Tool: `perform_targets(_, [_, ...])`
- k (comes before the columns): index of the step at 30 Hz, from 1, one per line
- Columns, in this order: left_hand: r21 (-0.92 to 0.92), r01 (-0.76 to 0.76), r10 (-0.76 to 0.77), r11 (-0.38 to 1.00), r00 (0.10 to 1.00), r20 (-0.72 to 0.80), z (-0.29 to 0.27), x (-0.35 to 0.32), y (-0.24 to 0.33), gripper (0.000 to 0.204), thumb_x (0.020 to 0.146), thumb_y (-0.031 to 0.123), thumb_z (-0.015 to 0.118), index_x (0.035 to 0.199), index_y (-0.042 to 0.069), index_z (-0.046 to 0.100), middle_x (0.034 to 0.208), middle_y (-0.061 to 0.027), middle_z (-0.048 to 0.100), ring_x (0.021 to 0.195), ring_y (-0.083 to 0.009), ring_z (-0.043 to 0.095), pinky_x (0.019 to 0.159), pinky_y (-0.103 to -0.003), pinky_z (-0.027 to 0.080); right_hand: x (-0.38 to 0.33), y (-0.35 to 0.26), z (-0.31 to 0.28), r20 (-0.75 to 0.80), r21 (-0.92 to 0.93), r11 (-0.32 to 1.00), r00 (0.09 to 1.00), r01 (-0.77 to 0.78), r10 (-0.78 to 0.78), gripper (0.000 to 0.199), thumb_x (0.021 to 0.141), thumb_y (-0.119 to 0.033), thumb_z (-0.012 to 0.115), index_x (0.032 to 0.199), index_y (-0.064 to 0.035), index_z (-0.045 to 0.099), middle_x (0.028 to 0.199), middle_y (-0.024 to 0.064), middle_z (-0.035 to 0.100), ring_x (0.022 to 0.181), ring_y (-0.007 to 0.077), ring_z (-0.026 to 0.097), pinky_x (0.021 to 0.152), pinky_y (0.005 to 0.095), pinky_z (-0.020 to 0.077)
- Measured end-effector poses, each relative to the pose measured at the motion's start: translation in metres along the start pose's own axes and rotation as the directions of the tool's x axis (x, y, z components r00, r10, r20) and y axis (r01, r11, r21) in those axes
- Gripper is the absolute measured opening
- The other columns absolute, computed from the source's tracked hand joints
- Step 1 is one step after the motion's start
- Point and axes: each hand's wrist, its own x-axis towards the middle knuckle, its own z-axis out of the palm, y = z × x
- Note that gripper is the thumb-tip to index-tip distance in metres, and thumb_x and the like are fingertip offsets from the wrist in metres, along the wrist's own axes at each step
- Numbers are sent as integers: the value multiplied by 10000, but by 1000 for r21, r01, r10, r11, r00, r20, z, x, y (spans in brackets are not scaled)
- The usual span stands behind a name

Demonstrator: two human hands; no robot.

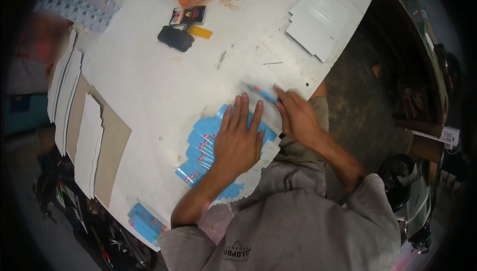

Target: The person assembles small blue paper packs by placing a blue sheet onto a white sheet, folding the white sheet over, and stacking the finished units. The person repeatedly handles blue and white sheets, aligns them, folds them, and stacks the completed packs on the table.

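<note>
The left hand lies flat, fingers spread, on a fanned row of blue cartons on the white tabletop, while the right hand pinches one blue carton just beyond the row, most seemingly laid out.

Left hand lies flat over the fanned blue cards; the middle of the fan is hidden beneath the palm. Right hand covers the near end of one blue card, so the grip cannot be read. Card print too small to tell. White table is cut off at the top edge, along with a stack of white sheets. Person at upper left is blurred. Dark clutter at right rim is too dim to identify.
</note>
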Motion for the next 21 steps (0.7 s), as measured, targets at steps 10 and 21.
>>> perform_targets(10, [-47, -128, 130, 991, 991, 34, -7, 3, -1, 685, 967, 314, 643, 1480, -111, 483, 1585, -304, 434, 1516, -432, 380, 1257, -562, 258, 72, 110, -35, -282, -654, 756, 931, -11, -231, 355, 974, -149, 674, 1316, -54, 659, 1308, 230, 685, 1157, 418, 682, 925, 410, 591])
perform_targets(21, [94, -69, 73, 993, 997, -34, -7, 5, 7, 634, 964, 230, 618, 1514, -59, 495, 1610, -278, 428, 1546, -410, 342, 1266, -578, 220, 9, 14, 7, 98, 22, 1000, 995, -13, 11, 246, 938, -29, 618, 1169, 34, 669, 934, 236, 646, 931, 399, 652, 801, 487, 522])
